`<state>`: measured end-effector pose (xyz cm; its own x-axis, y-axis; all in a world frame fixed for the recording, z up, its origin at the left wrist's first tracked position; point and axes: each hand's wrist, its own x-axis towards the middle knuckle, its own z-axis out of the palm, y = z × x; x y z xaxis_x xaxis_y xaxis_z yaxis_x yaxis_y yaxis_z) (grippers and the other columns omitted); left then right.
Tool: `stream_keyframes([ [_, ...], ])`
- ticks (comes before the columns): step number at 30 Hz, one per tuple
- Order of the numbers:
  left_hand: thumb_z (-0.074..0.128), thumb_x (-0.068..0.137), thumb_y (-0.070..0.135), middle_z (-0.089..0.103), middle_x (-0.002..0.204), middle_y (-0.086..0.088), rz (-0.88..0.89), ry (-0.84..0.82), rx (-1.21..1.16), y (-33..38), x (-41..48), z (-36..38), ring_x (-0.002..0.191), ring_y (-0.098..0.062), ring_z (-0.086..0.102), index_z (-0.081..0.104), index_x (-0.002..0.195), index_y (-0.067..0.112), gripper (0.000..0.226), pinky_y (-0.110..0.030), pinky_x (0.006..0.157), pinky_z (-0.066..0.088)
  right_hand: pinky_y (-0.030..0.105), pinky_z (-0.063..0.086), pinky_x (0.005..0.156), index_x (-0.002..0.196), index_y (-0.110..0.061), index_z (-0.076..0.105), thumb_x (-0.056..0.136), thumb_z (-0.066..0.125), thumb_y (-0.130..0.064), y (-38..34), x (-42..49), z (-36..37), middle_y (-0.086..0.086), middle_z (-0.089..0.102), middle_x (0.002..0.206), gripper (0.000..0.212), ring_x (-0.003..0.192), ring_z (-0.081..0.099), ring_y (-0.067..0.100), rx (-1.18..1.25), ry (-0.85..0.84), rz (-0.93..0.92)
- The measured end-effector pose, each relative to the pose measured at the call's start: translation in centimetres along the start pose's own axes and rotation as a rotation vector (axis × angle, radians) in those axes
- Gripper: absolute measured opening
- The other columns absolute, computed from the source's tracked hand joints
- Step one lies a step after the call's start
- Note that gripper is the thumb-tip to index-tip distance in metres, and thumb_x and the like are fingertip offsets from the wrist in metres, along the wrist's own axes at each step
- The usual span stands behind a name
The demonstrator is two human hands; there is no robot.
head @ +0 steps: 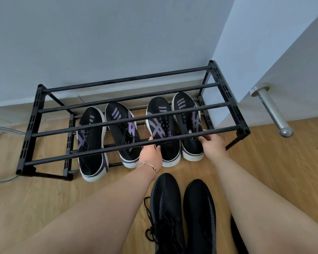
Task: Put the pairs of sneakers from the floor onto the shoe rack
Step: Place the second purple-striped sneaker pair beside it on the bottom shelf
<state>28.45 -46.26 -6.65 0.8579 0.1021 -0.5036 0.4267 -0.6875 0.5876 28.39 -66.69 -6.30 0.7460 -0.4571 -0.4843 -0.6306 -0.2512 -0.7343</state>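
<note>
A black two-tier shoe rack [44,128] stands against the wall. On its lower tier sit two pairs of black sneakers with purple stripes and white soles, toes to the wall. The left pair [92,143] lies untouched. My left hand [151,155] grips the heel of the right pair's left sneaker [162,125]. My right hand [212,143] grips the heel of the right pair's right sneaker [186,121]. An all-black pair of sneakers [182,213] stands on the wooden floor between my forearms.
A white door with a steel handle [273,111] juts out just right of the rack. A metal leg and cable [6,129] show at the far left. The rack's top tier bars [128,97] carry nothing.
</note>
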Motion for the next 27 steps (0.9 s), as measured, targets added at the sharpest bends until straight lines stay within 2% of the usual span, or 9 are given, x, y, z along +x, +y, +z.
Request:
stream_keyframes([
  [2, 0.045, 0.104, 0.023, 0.059, 0.129, -0.018, 0.009, 0.002, 0.056, 0.1, -0.3, -0.2, 0.116, -0.034, 0.059, 0.047, 0.135, 0.005, 0.036, -0.043, 0.101, 0.049, 0.038, 0.044, 0.104, 0.138, -0.012, 0.057, 0.102, 0.056, -0.022, -0.2, -0.3, 0.2, 0.01, 0.061, 0.139, 0.038, 0.131, 0.054, 0.032, -0.095, 0.007, -0.026],
  [4, 0.047, 0.104, 0.025, 0.056, 0.13, -0.017, 0.009, 0.004, 0.088, -0.2, -0.7, -0.5, 0.12, -0.032, 0.056, 0.049, 0.128, 0.003, 0.033, -0.04, 0.102, 0.047, 0.039, 0.046, 0.102, 0.139, -0.011, 0.056, 0.102, 0.056, -0.024, -0.3, -0.5, 0.3, 0.012, 0.061, 0.138, 0.039, 0.13, 0.055, 0.033, -0.173, 0.014, -0.054],
  [7, 0.051, 0.102, 0.029, 0.051, 0.138, -0.014, 0.008, 0.015, 0.107, -1.2, -1.0, -0.8, 0.127, -0.03, 0.052, 0.047, 0.132, 0.004, 0.039, -0.038, 0.106, 0.043, 0.033, 0.045, 0.091, 0.131, -0.008, 0.059, 0.102, 0.056, -0.024, 0.0, -0.8, 0.3, 0.013, 0.064, 0.13, 0.034, 0.123, 0.059, 0.033, -0.279, 0.021, -0.135],
  [10, 0.055, 0.099, 0.035, 0.039, 0.154, -0.013, 0.032, 0.001, 0.167, -2.2, -1.2, -1.1, 0.142, -0.03, 0.039, 0.036, 0.146, 0.007, 0.058, -0.043, 0.116, 0.036, 0.029, 0.042, 0.087, 0.121, -0.005, 0.061, 0.101, 0.057, -0.022, 0.4, -1.3, 0.2, 0.013, 0.065, 0.121, 0.026, 0.117, 0.06, 0.031, -0.341, 0.046, -0.223],
  [14, 0.055, 0.099, 0.04, 0.028, 0.161, -0.011, 0.151, -0.013, 0.358, -2.4, -1.5, -1.5, 0.151, -0.028, 0.023, 0.023, 0.155, 0.009, 0.071, -0.04, 0.122, 0.024, 0.035, 0.047, 0.096, 0.126, -0.005, 0.059, 0.101, 0.057, -0.022, 1.2, -1.8, -0.1, 0.013, 0.063, 0.123, 0.031, 0.118, 0.059, 0.03, -0.443, 0.074, -0.341],
  [17, 0.054, 0.097, 0.046, 0.03, 0.161, -0.008, 0.279, 0.03, 0.566, -2.3, -2.0, -1.5, 0.151, -0.027, 0.023, 0.019, 0.156, 0.011, 0.077, -0.041, 0.123, 0.022, 0.038, 0.047, 0.101, 0.137, -0.004, 0.053, 0.101, 0.055, -0.022, 1.9, -2.3, -0.3, 0.015, 0.059, 0.133, 0.04, 0.126, 0.054, 0.031, -0.542, 0.094, -0.4],
  [20, 0.051, 0.097, 0.049, 0.036, 0.157, -0.007, 0.383, 0.108, 0.73, -2.5, -2.6, -1.4, 0.148, -0.029, 0.027, 0.023, 0.156, 0.013, 0.074, -0.047, 0.123, 0.022, 0.043, 0.048, 0.103, 0.144, 0.0, 0.046, 0.101, 0.055, -0.019, 2.5, -2.9, -0.5, 0.019, 0.056, 0.14, 0.048, 0.131, 0.05, 0.034, -0.619, 0.109, -0.469],
  [24, 0.048, 0.098, 0.048, 0.035, 0.156, -0.01, 0.393, 0.157, 0.839, -2.6, -3.7, -1.4, 0.147, -0.034, 0.025, 0.023, 0.155, 0.012, 0.072, -0.052, 0.121, 0.02, 0.045, 0.05, 0.105, 0.142, 0.005, 0.047, 0.097, 0.06, -0.016, 3.6, -3.8, -0.9, 0.023, 0.057, 0.138, 0.052, 0.131, 0.053, 0.037, -0.728, 0.134, -0.577],
  [27, 0.042, 0.101, 0.046, 0.023, 0.163, -0.013, 0.362, 0.157, 0.851, -2.9, -4.8, -1.0, 0.152, -0.035, 0.014, 0.018, 0.157, 0.012, 0.07, -0.054, 0.122, 0.016, 0.046, 0.049, 0.107, 0.14, 0.006, 0.05, 0.095, 0.064, -0.017, 4.5, -4.7, -1.5, 0.024, 0.058, 0.136, 0.053, 0.129, 0.054, 0.039, -0.78, 0.14, -0.634],
])
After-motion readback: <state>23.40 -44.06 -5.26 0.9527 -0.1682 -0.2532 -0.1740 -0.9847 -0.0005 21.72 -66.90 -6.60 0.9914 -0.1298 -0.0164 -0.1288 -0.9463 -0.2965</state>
